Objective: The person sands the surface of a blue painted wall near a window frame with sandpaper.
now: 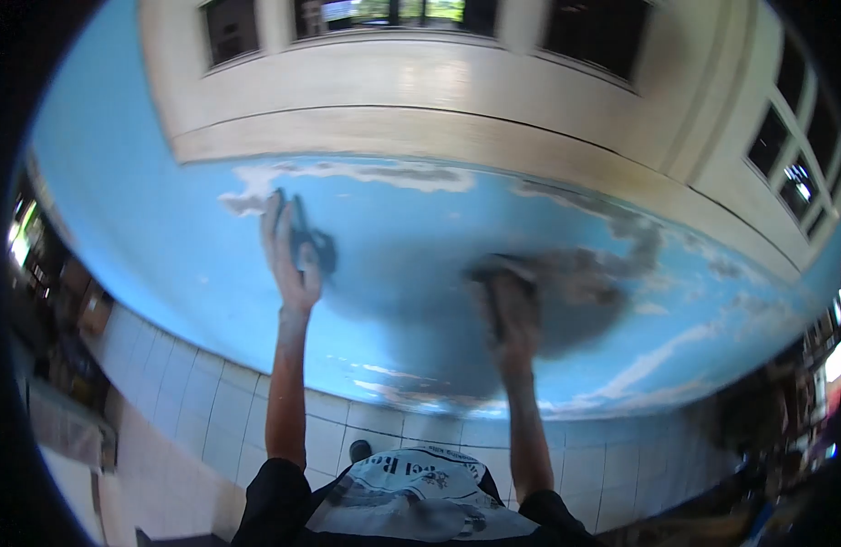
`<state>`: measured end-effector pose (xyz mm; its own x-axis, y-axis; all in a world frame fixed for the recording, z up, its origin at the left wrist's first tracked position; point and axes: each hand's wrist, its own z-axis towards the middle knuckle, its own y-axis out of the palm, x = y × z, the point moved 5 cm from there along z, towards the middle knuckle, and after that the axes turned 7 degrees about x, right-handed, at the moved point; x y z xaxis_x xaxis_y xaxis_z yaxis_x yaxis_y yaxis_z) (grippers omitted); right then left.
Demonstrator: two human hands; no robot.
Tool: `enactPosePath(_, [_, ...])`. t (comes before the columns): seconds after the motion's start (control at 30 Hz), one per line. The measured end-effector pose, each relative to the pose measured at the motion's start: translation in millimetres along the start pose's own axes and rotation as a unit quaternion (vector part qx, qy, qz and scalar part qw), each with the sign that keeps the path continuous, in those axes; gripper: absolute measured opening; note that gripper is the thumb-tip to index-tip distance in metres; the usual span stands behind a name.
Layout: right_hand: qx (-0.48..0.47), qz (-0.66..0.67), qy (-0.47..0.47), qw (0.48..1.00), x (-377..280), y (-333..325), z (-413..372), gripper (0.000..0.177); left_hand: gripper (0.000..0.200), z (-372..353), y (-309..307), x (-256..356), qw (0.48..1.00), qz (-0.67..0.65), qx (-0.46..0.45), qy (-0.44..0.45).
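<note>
A sky-blue surface [384, 214] painted with white and grey clouds curves across the view in front of me. My left hand [291, 264] rests on or very close to it at the left, fingers stretched out and holding nothing. Its shadow falls just to the right. Further right, my right hand [518, 310] is closed on a dark flat pad [501, 264] against the painted surface. Motion blur hides the pad's exact kind. A broad dark shadow surrounds that hand.
Above the blue surface stands a cream wall [347, 82] with dark windows [596, 36]. Pale floor tiles [229, 392] run below, and a dark shoe [359, 449] shows there. A printed white garment [420, 492] covers my front. Dim clutter [69, 365] lies at the far left.
</note>
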<state>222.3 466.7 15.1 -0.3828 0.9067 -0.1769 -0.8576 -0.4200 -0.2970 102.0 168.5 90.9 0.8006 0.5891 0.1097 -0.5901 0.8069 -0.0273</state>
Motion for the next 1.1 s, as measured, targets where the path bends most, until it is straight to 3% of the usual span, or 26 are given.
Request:
enactPosePath(0.07, [0.08, -0.072, -0.019, 0.994, -6, -14, 22, 0.046, 0.049, 0, -16, -12, 1.0, 0.017, 0.006, -0.02])
enactPosePath(0.13, [0.046, -0.217, -0.107, 0.969, -14, -14, 41, 0.049, 0.05, -6, -32, -31, 0.999, 0.023, 0.015, -0.04])
enactPosePath(0.17, [0.047, -0.204, -0.115, 0.971, -17, -15, 49, 0.049, 0.05, -9, -37, -42, 0.998, 0.031, 0.022, -0.054])
enactPosePath(0.23, [-0.044, -0.248, -0.243, 0.937, -31, -4, 61, 0.05, 0.051, -11, -44, -61, 0.996, 0.046, 0.034, -0.067])
enactPosePath(0.43, [-0.128, -0.217, -0.397, 0.882, -72, 40, 102, 0.036, 0.052, -7, -50, -100, 0.993, 0.061, 0.088, -0.057])
enactPosePath(0.73, [-0.079, -0.151, -0.481, 0.86, -181, 139, 152, 0.034, 0.059, -15, -38, -118, 0.988, 0.087, 0.112, -0.065])
enactPosePath(0.87, [-0.111, -0.124, -0.466, 0.869, -182, 140, 146, 0.031, 0.057, -15, -40, -119, 0.987, 0.084, 0.119, -0.074])
enactPosePath(0.97, [-0.121, -0.084, -0.4, 0.905, -155, 120, 122, 0.033, 0.057, -19, -39, -120, 0.987, 0.093, 0.109, -0.077])
enactPosePath(1.03, [-0.105, -0.076, -0.309, 0.942, -130, 112, 107, 0.039, 0.056, -19, -37, -121, 0.987, 0.093, 0.105, -0.08])
enactPosePath(1.07, [-0.109, -0.083, -0.308, 0.941, -130, 118, 101, 0.039, 0.056, -18, -38, -120, 0.986, 0.097, 0.107, -0.077])
enactPosePath(1.1, [-0.063, -0.088, -0.237, 0.965, -129, 121, 98, 0.041, 0.056, -19, -38, -119, 0.986, 0.1, 0.109, -0.075])
